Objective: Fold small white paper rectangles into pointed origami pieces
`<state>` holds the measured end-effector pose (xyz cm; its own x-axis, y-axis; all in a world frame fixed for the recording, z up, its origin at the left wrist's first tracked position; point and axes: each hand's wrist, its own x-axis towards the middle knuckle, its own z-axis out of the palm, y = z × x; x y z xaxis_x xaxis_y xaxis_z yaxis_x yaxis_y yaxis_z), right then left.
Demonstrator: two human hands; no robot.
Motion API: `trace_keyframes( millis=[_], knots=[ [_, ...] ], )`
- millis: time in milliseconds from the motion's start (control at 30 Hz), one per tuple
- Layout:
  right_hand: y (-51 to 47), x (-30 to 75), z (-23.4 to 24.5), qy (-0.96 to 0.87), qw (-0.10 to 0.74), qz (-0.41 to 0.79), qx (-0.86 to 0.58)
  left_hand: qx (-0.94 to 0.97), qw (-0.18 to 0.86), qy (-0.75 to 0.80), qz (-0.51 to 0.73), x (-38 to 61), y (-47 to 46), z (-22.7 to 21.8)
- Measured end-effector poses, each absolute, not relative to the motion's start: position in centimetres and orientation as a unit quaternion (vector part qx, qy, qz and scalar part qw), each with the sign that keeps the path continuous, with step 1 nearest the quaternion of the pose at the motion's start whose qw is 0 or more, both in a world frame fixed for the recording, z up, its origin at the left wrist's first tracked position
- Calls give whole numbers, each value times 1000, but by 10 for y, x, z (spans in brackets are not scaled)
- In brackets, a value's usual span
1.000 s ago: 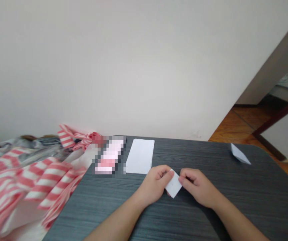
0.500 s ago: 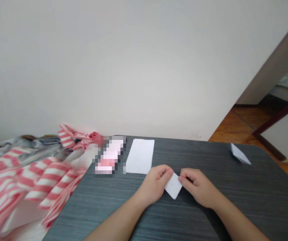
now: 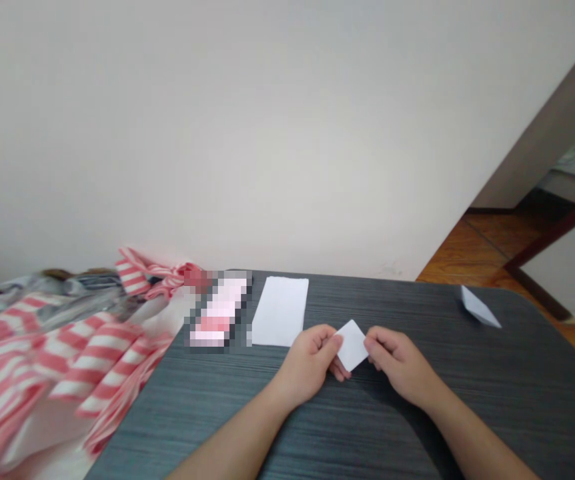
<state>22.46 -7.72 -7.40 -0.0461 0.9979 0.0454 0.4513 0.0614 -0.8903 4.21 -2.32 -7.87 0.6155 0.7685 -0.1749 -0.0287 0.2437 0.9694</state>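
Between my two hands is a small white folded paper, a diamond with one corner pointing away from me. My left hand pinches its left corner with the thumb on top, and some fingertips show beneath the paper. At the right corner, my right hand grips it between thumb and curled fingers. The paper is held up over the dark wood-grain table. Just beyond my left hand lies a stack of white paper sheets.
A blurred-out pinkish flat object lies left of the sheets. Another folded white paper rests at the far right of the table. Red-and-white striped cloth is heaped beyond the left edge. A pale wall rises behind.
The folded paper has moved slightly away from me and its whole diamond face now shows. My right hand has shifted a little right; fingertips of my left hand have come into sight underneath.
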Motion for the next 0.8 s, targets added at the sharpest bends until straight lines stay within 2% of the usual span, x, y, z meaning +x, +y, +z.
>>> trace_keyframes(
  millis=[433, 800],
  knots=[
    [-76, 224, -76, -619, 380, 338, -599, 561, 701, 349, 269, 43, -23, -77],
    [-76, 224, -79, -620, 370, 363, -589, 549, 712, 334, 283, 42, -23, -72]
  ],
)
